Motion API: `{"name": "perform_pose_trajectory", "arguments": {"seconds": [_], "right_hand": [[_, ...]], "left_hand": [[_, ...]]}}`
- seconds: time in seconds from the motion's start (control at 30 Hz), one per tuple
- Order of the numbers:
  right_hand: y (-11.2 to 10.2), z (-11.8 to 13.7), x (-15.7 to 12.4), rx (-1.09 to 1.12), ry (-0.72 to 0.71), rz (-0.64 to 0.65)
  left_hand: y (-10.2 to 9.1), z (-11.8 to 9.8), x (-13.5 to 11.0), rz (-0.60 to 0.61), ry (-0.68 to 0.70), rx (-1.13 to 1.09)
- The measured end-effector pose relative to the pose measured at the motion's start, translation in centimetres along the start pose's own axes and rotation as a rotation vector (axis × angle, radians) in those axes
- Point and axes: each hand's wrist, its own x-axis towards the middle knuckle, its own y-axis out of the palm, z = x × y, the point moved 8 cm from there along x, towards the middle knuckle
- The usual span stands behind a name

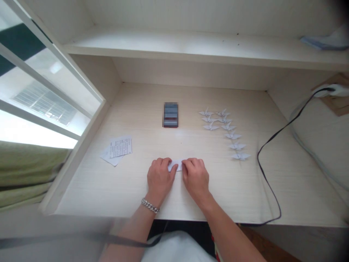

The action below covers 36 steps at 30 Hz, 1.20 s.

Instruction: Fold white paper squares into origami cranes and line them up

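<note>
Pinching white paper [175, 166] at both ends on a pale desk [109, 193]

The left hand [160, 176] is closed on the paper's left end, thumb in front and fingers bent, and a chain bracelet [149, 206] circles its wrist. The right hand [195, 178] nips the other end between thumb and fingertips, so the paper sits between the two; I can't make out its folds from here.

The desktop is light, with a faint wood grain. Beyond the hands, nearly straight ahead, lies a dark rectangular object [171, 115], its face blurred. To the left of the left hand, two sheets [121, 147] overlap, the upper one printed. Ahead and to the right of the right hand, white folded paper birds [210, 126] stand in two slanting rows.

Farther right of that hand, a black cable [268, 140] snakes from a white plug [339, 90] on the side wall to the desk's front edge. A long shelf [177, 47] spans the space beyond both hands. Daylight fills the barred window [49, 76] well off to the left, above a green cloth [29, 163].
</note>
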Motion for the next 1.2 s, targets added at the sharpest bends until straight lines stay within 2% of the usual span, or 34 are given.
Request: {"name": "perform_pose_trajectory", "arguments": {"seconds": [0.1, 0.27, 0.4, 0.47, 0.6, 0.73, 0.9, 1.2], "right_hand": [[0.7, 2.4, -2.1, 0.068, -0.24, 0.004], [1.0, 2.5, -3.9, 0.082, -0.257, 0.013], [0.9, 2.5, -4.0, 0.071, -0.26, 0.045], [0.9, 2.5, -4.0, 0.071, -0.274, 0.046], [0.8, 2.5, -4.1, 0.098, -0.3, 0.018], [0.4, 2.2, -4.2, 0.171, -0.324, 0.01], [-0.2, 1.7, -4.4, 0.213, -0.311, -0.005], [-1.1, 0.8, -5.0, 0.311, -0.319, -0.06]], "left_hand": [[0.1, -0.2, -0.1, -0.01, 0.012, 0.014], [-0.4, 0.3, -0.9, -0.045, 0.08, -0.002], [-1.6, 2.5, -1.8, -0.068, 0.07, -0.01], [-2.1, 2.9, -2.0, -0.069, 0.079, -0.037], [-1.9, 0.8, -1.5, 0.013, 0.181, -0.032], [-1.2, -1.2, -0.4, 0.113, 0.173, 0.056], [-0.9, -2.0, 0.1, 0.149, 0.176, 0.099], [-0.8, -3.1, -1.0, 0.152, 0.131, 0.116]]}}
